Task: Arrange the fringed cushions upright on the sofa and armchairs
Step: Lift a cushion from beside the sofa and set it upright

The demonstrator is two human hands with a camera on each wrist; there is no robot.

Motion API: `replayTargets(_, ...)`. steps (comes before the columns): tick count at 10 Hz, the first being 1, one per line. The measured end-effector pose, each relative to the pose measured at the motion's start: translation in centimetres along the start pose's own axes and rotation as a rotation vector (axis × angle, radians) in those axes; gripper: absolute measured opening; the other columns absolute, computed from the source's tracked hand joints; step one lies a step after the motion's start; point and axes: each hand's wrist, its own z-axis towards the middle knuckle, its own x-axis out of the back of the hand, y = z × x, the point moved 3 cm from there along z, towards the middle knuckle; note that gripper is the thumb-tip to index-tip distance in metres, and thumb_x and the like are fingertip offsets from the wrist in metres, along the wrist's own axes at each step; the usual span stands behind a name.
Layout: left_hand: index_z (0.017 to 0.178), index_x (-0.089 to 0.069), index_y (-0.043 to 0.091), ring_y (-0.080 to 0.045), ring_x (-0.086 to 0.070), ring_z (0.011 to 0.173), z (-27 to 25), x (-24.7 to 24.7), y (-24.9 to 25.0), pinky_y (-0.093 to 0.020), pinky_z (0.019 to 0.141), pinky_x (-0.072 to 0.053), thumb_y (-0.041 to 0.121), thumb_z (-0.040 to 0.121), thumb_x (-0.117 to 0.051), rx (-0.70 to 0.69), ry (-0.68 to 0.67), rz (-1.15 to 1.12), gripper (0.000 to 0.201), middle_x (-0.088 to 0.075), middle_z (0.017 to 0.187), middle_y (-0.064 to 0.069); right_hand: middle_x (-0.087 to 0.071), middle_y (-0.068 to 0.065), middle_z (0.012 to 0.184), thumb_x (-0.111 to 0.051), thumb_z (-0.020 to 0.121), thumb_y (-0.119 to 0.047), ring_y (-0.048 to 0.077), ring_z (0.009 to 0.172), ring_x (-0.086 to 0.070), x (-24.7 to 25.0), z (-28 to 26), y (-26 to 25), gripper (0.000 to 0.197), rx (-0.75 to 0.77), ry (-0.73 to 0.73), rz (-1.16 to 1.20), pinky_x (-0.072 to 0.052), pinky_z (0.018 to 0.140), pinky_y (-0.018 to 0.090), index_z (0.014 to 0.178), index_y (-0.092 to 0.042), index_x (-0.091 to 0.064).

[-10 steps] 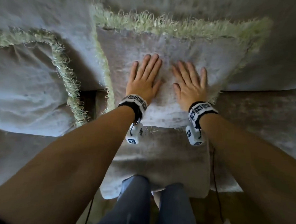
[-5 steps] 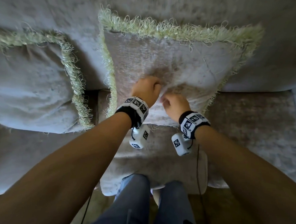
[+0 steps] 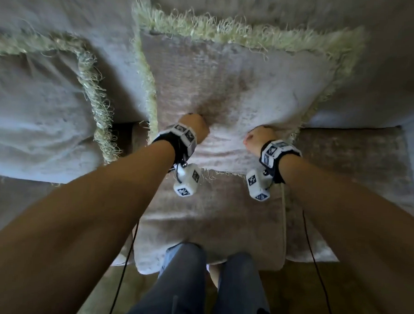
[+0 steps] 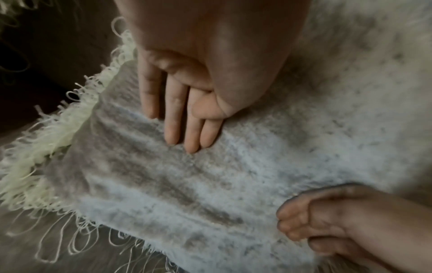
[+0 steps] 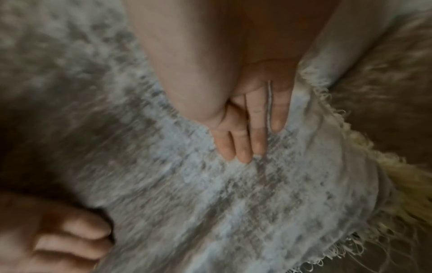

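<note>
Between the two hands stands one fringed cushion, propped upright against the sofa back; a second fringed cushion slumps just beyond the left hand, so two cushions are in view, and two hands work the nearer one. Both hands press into the lower half of that cushion's face, the left hand at its left part, the right hand near its right edge, with a dented, shadowed hollow in the fabric just above the left one. From the head view each hand shows only as a bent knuckle line; the wrist views tell more: the left fingers lie pressed together, bent at the knuckles and laid flat against the pile, and the right fingers do the same (that picture is smeared, though the pressed-together grip is plain enough); neither grip pinches or closes round any fabric that I can see. The pressed cushion is pale grey-beige, mottled and plush, roughly square, trimmed on all visible edges with a shaggy cream-green fringe of loose looped threads; its bottom fringe lies on the seat just below the wrists. Each wrist carries one black band with white marker cubes.
</note>
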Motion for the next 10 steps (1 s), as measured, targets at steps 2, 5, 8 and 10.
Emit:
replayTargets(2, 0.083, -0.072, 0.008, -0.013, -0.067, 0.075, -4.0, 3.0, 6.8, -0.022, 0.069, -0.054, 0.004, 0.091, -0.049, -0.175, -0.219, -0.395, 0.025, -0.07, 0.077, -0.002, -0.071, -0.004, 0.097, -0.06, 0.094, -0.021, 0.01, 0.087, -0.067, 2.3, -4.2, -5.4, 0.018, 0.323, -0.344, 0.204, -0.055, 0.08, 0.019, 0.105, -0.012, -0.07)
replayTargets(5, 0.113, -0.066, -0.002, -0.027, -0.069, 0.101, -1.1, 10.2, 5.6, -0.03, 0.075, -0.052, 0.011, 0.094, -0.049, 0.078, 0.05, -0.35, 0.029, -0.071, 0.11, -0.014, -0.071, 0.015, 0.106, -0.06, 0.088, -0.007, 0.021, 0.08, -0.067, 11.6, -1.0, 0.0, 0.024, -0.058, 0.074, 0.493, -0.056, 0.073, 0.029, 0.108, 0.001, -0.069)
replayTargets(8, 0.118, -0.063, 0.01, -0.028, -0.064, 0.101, -7.7, 10.7, 9.4, -0.044, 0.093, -0.052, 0.033, 0.096, -0.043, 0.083, -0.05, -0.25, 0.038, -0.067, 0.113, -0.011, -0.064, 0.012, 0.125, -0.04, 0.099, -0.02, 0.029, 0.108, -0.062, 13.5, -8.3, -1.7, 0.036, -0.006, 0.051, 0.263, -0.051, 0.096, 0.038, 0.122, -0.006, -0.064)
replayTargets(10, 0.119, -0.059, 0.011, -0.02, -0.063, 0.097, -12.3, 9.8, 12.8, -0.037, 0.085, -0.054, 0.021, 0.098, -0.045, 0.191, -0.15, -0.489, 0.027, -0.067, 0.112, -0.005, -0.062, 0.01, 0.131, -0.039, 0.097, -0.021, 0.029, 0.111, -0.062, 15.5, -12.8, -1.0, 0.037, 0.001, 0.065, 0.271, -0.052, 0.096, 0.035, 0.123, -0.013, -0.065)
